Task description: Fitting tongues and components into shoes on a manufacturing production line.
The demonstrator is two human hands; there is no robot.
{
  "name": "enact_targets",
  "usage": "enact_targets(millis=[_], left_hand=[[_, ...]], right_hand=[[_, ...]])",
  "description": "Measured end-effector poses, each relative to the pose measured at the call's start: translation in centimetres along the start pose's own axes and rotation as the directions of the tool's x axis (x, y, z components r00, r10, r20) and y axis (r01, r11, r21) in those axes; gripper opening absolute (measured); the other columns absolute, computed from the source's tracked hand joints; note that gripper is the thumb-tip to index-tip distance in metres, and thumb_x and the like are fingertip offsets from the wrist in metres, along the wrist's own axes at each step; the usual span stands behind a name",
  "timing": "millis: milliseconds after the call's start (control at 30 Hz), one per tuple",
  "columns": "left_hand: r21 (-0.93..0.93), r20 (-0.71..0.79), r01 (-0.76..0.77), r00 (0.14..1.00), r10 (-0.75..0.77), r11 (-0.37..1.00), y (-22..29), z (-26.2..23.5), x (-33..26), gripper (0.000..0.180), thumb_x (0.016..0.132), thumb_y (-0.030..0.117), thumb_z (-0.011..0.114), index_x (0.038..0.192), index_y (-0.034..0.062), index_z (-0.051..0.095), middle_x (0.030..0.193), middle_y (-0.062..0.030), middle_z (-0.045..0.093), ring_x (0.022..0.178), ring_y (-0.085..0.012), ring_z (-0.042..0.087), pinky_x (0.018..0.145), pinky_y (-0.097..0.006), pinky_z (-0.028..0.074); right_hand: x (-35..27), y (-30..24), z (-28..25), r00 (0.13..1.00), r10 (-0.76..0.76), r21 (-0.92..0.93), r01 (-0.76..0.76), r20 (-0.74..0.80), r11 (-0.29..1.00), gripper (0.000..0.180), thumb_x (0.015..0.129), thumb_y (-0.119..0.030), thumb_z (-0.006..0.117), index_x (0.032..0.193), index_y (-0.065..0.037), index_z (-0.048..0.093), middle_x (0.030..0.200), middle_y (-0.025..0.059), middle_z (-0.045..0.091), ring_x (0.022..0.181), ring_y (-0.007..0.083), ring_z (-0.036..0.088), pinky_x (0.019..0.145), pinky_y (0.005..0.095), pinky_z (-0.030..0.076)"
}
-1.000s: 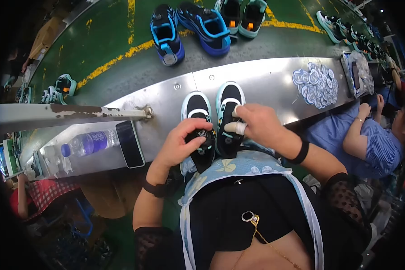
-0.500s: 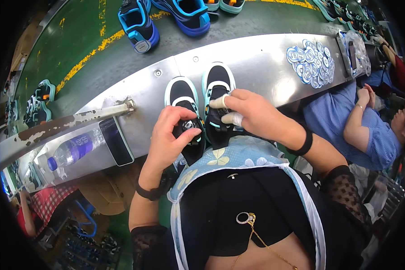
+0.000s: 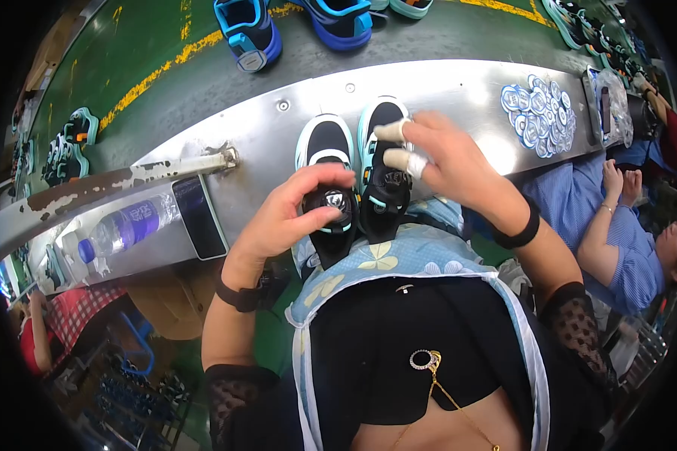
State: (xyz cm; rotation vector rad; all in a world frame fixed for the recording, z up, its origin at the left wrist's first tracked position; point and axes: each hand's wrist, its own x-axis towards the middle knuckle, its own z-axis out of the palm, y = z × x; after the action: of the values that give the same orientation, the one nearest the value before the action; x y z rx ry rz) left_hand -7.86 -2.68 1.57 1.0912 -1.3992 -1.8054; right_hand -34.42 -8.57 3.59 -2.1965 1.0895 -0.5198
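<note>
Two black, white and mint sneakers stand side by side against my apron, toes pointing away. Over the left sneaker (image 3: 325,141) my left hand (image 3: 286,214) hovers or rests lightly, thumb and fingers apart on either side of a shiny round black dial (image 3: 337,200) on its tongue. I cannot tell whether the fingertips touch the shoe. Above the right sneaker (image 3: 384,113) is my right hand (image 3: 451,161), open, its fingers apart and holding nothing. Cream covers wrap two of its fingertips. The right sneaker's tongue shows below these fingers.
Round blue-and-white tags (image 3: 538,113) lie piled on the metal bench (image 3: 444,79) at right. At left are a worn metal bar (image 3: 128,178), a phone (image 3: 199,218) and a plastic bottle (image 3: 128,225). Blue sneakers (image 3: 252,37) stand on the green conveyor beyond. A co-worker (image 3: 602,225) sits at right.
My right hand has lifted off the right sneaker's tongue and moved farther forward. My left thumb and fingers have spread away from the dial. The view has shifted slightly.
</note>
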Motion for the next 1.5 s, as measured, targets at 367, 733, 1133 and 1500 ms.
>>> enact_targets(millis=[367,733,1133,1500], left_hand=[[0.162,0.076,-0.057,0.996,0.046,0.985,1.2,-0.9,0.4,0.038,0.076,0.013,0.076,0.111,0.0056,0.066,0.104,-0.0056,0.063,0.107,-0.0253,0.056,0.098,-0.037,0.043],[0.067,0.071,-0.111,0.992,0.106,0.992,-0.8,-1.4,0.3,0.041,0.077,0.007,0.073,0.117,0.0044,0.065,0.114,-0.0097,0.065,0.103,-0.0218,0.061,0.095,-0.034,0.045],[0.046,-0.015,0.215,0.977,-0.215,0.976,5.6,6.6,-3.2,0.031,0.101,0.015,0.049,0.125,-0.0023,0.058,0.109,-0.0117,0.066,0.084,-0.0172,0.068,0.062,-0.028,0.052],[-0.661,-0.195,0.209,0.879,-0.434,0.721,0.1,10.4,0.3,0.028,0.103,0.018,0.044,0.115,-0.0043,0.056,0.112,-0.0145,0.063,0.104,-0.0256,0.066,0.072,-0.032,0.054]], right_hand=[[5.8,2.0,4.0,0.938,-0.075,-0.058,0.100,0.338,0.993,0.043,0.082,-0.017,0.069,0.124,-0.010,0.064,0.081,0.0148,0.061,0.083,0.0360,0.060,0.076,0.0443,0.046],[6.4,2.1,3.9,0.953,-0.138,-0.021,0.149,0.269,0.989,0.034,0.084,-0.013,0.068,0.118,-0.008,0.068,0.083,0.0140,0.063,0.083,0.0328,0.061,0.074,0.0421,0.047],[-0.3,0.0,-1.2,0.933,0.042,0.366,-0.181,0.358,0.913,0.042,0.081,-0.018,0.077,0.122,-0.016,0.067,0.091,0.0042,0.052,0.081,0.0160,0.056,0.074,0.0293,0.048],[-0.3,1.0,1.5,0.958,0.013,0.583,-0.186,0.287,0.791,0.023,0.079,-0.013,0.077,0.100,-0.010,0.069,0.089,0.0016,0.061,0.073,0.0104,0.055,0.064,0.0246,0.044]])
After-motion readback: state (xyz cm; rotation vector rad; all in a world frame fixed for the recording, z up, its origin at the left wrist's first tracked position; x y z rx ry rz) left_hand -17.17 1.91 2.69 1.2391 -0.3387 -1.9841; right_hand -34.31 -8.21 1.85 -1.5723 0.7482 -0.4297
